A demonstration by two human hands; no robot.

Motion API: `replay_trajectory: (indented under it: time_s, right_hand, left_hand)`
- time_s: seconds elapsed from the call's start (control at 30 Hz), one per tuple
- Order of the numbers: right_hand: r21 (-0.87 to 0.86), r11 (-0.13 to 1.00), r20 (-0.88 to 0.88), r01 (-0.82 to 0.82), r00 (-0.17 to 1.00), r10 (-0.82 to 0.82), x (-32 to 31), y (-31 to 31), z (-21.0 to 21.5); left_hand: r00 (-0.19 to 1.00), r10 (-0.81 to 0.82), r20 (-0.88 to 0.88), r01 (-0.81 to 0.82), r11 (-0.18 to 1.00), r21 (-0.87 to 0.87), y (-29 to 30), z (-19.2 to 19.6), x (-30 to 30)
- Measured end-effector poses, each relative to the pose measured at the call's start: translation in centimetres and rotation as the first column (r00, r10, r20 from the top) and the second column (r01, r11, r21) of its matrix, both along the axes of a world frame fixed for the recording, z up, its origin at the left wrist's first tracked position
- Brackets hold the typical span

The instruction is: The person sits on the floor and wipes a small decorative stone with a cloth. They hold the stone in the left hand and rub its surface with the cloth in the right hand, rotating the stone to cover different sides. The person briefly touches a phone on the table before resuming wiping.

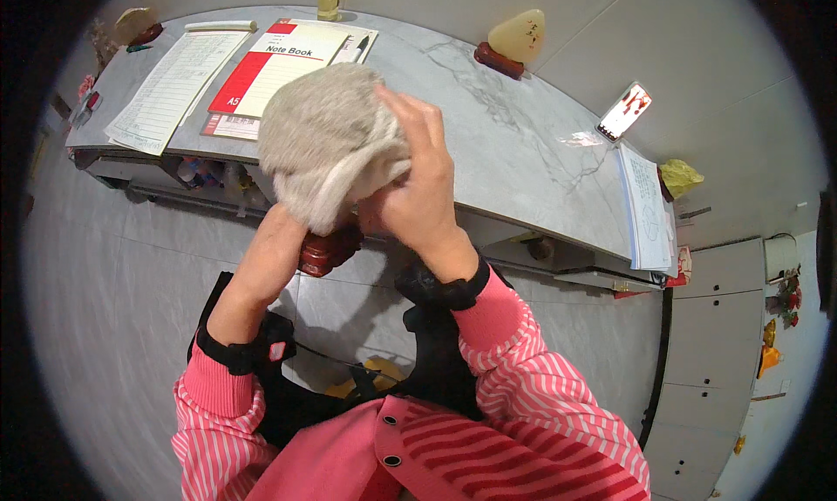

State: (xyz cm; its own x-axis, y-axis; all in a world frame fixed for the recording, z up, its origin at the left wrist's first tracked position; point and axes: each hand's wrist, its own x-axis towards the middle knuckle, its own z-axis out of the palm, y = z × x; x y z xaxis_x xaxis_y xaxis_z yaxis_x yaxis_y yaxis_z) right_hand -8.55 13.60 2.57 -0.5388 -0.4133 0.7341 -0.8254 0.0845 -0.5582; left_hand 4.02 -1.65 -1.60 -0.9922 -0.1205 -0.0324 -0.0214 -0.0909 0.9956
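Note:
A fluffy light-grey cloth (pixel 323 143) is bunched in front of me over the table's near edge. It is draped over an object that it mostly hides. Below the cloth a glossy dark-red base (pixel 330 252), like carved wood, sticks out. My right hand (pixel 417 183) is closed around the cloth's right side, fingers bent over the fabric. From below, my left hand (pixel 281 235) reaches under the cloth beside the red base; its fingers are covered, so their grip does not show.
The marble-patterned table (pixel 514 152) carries a notebook (pixel 261 69), a written pad (pixel 174 87), a bottle (pixel 329 0), a pale stone on a stand (pixel 516 43), a propped phone (pixel 624 112) and papers (pixel 645 209). Grey cabinets (pixel 711 344) stand at right.

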Motion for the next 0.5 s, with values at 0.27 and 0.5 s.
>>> replay_trajectory:
  time_s: [0.27, 0.5]
  right_hand:
    - [0.051, 0.995, 0.281, -0.090, 0.957, 0.072, 1.1, 0.0, -0.8]
    - [0.183, 0.968, 0.114, -0.174, 0.981, 0.155, 1.7, 0.0, -0.5]
  left_hand:
    - [0.993, 0.111, -0.032, -0.105, 0.980, 0.169, 0.3, 1.0, -0.1]
    - [0.958, 0.286, 0.015, -0.279, 0.922, 0.267, -1.4, -1.3, 0.0]
